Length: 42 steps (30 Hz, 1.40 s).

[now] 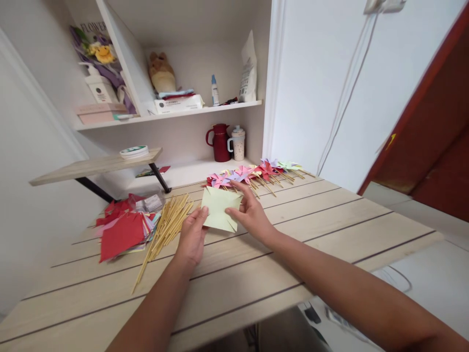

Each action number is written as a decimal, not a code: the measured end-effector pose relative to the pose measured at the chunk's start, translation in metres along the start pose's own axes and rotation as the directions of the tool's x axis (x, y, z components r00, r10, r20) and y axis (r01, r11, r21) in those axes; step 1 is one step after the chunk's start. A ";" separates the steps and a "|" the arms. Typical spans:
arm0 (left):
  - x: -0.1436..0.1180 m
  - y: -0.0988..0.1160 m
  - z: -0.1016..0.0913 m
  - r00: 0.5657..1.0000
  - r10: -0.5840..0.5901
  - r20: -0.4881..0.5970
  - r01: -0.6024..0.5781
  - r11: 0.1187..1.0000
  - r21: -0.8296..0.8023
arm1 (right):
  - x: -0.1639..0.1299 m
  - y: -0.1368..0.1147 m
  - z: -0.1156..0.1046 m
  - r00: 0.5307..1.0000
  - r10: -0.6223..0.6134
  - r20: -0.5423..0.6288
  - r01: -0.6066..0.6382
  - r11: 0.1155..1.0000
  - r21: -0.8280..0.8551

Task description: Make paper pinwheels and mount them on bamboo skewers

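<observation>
A pale green paper square [220, 209], slit inward from its corners, is held above the table between both hands. My left hand [194, 232] pinches its left edge, thumb on top. At the right side, my right hand [251, 212] has its thumb on the paper's face and its fingers curled by the upper right edge. Left of my hands lies a loose bundle of thin wooden sticks [166, 225]. Farther left is a stack of coloured paper sheets with a red sheet [122, 237] on top. Finished paper pinwheels [244, 174] on sticks lie in a row behind the hands.
The slatted wooden table [330, 220] meets a white shelf unit [172, 115]. A dark red jug [221, 143] and a speckled cup [238, 144] stand at the back. A small raised wooden shelf [97, 166] is at the left, near a clear plastic box [150, 201].
</observation>
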<state>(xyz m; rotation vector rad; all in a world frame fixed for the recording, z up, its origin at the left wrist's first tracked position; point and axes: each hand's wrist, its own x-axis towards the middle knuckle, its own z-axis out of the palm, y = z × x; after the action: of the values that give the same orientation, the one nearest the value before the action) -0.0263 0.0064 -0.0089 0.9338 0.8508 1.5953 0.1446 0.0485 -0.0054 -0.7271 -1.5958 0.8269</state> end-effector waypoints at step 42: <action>0.006 0.000 -0.009 0.968 0.079 -0.238 -0.076 0.997 0.020 | -0.008 -0.017 -0.007 0.959 -0.244 0.141 0.267 0.947 -0.176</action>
<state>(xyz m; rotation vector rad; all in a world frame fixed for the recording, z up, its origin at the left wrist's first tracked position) -0.0351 0.0119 -0.0114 0.8010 0.9998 1.7975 0.1527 0.0330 0.0047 -0.5976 -1.8505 0.5370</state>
